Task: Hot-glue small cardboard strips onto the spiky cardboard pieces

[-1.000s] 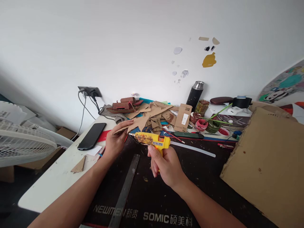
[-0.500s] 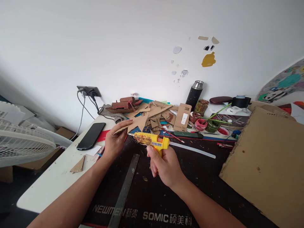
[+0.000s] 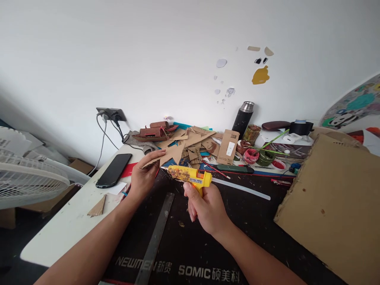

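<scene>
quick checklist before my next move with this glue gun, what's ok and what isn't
1. Glue gun gripped by its handle in the right hand: ok.
2. Glue stick loaded: ok, a long length sticks out of the back.
3. Cardboard piece held by the left hand: ok.
4. Nozzle well away from the left hand: not ok, the tip points toward that hand and looks close to its fingers.
5. Nozzle hot enough: cannot tell, heat does not show.
6. Metal ruler clear of both hands: ok, it lies on the black mat, touched by neither.
</scene>
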Action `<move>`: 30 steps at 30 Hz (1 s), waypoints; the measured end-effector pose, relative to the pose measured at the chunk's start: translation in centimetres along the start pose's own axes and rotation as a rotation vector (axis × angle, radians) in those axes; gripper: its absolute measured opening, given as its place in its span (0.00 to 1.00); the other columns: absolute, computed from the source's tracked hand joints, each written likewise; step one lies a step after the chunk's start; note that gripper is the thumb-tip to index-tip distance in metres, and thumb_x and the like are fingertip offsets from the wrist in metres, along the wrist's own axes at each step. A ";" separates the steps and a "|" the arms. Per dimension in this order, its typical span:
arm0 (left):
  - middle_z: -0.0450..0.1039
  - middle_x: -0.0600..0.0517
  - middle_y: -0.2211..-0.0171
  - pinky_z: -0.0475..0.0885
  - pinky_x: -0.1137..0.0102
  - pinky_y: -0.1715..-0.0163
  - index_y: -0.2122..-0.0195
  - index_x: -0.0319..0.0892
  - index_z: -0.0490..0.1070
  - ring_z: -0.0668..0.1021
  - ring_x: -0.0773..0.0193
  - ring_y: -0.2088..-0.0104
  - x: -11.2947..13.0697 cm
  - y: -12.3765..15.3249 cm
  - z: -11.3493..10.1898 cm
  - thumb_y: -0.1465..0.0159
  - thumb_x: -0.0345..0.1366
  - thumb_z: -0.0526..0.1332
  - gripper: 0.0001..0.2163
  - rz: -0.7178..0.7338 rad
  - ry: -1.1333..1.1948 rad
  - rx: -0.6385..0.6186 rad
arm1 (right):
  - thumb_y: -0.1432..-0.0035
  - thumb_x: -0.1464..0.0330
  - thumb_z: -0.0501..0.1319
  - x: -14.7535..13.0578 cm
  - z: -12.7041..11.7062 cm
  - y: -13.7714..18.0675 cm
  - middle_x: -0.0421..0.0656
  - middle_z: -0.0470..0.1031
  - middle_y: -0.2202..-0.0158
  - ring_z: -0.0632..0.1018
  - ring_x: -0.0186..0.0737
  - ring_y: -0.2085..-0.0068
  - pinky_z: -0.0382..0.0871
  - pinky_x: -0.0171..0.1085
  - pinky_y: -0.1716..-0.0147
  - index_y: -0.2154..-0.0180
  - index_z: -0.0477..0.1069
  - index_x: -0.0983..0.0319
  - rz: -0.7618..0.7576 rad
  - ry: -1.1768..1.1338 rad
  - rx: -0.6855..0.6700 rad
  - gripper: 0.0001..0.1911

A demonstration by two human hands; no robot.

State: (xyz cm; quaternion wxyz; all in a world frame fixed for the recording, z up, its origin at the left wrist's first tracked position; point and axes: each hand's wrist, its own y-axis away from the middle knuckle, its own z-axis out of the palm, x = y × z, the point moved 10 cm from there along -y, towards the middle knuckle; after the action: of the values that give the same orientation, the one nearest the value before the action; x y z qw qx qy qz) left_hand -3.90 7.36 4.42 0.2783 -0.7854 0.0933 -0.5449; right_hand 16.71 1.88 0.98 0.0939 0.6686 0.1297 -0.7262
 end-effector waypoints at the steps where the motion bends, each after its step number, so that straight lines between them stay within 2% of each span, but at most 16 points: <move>1: 0.85 0.43 0.45 0.77 0.55 0.38 0.54 0.46 0.85 0.84 0.48 0.43 0.0 0.0 0.0 0.31 0.56 0.68 0.18 0.000 -0.001 0.001 | 0.32 0.36 0.60 0.0 0.0 0.0 0.34 0.61 0.87 0.66 0.33 0.86 0.58 0.34 0.84 0.74 0.66 0.56 0.000 0.000 0.002 0.34; 11: 0.85 0.44 0.45 0.77 0.57 0.38 0.54 0.47 0.85 0.84 0.50 0.43 0.2 0.0 0.0 0.30 0.53 0.68 0.16 0.023 0.005 0.006 | 0.33 0.36 0.60 0.1 -0.2 0.0 0.33 0.61 0.87 0.65 0.33 0.87 0.58 0.34 0.84 0.73 0.66 0.56 -0.001 -0.005 0.013 0.33; 23: 0.85 0.43 0.46 0.77 0.56 0.38 0.54 0.46 0.84 0.84 0.49 0.43 0.2 0.0 0.0 0.30 0.54 0.68 0.17 0.024 -0.006 0.004 | 0.32 0.36 0.60 0.1 -0.1 0.1 0.34 0.62 0.87 0.66 0.33 0.86 0.58 0.33 0.84 0.75 0.66 0.57 -0.002 -0.001 0.016 0.34; 30: 0.86 0.44 0.46 0.78 0.58 0.40 0.53 0.46 0.85 0.85 0.52 0.44 0.3 0.0 -0.1 0.29 0.53 0.67 0.16 0.057 -0.018 0.007 | 0.32 0.36 0.59 -0.3 -0.1 0.0 0.33 0.61 0.87 0.66 0.32 0.86 0.58 0.32 0.84 0.74 0.65 0.57 -0.007 0.003 0.011 0.34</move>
State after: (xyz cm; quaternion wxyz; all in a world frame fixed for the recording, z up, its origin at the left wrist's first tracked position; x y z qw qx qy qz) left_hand -3.84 7.19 4.62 0.2973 -0.7863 0.1113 -0.5301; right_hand 16.82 1.88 1.30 0.0875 0.6695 0.1281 -0.7264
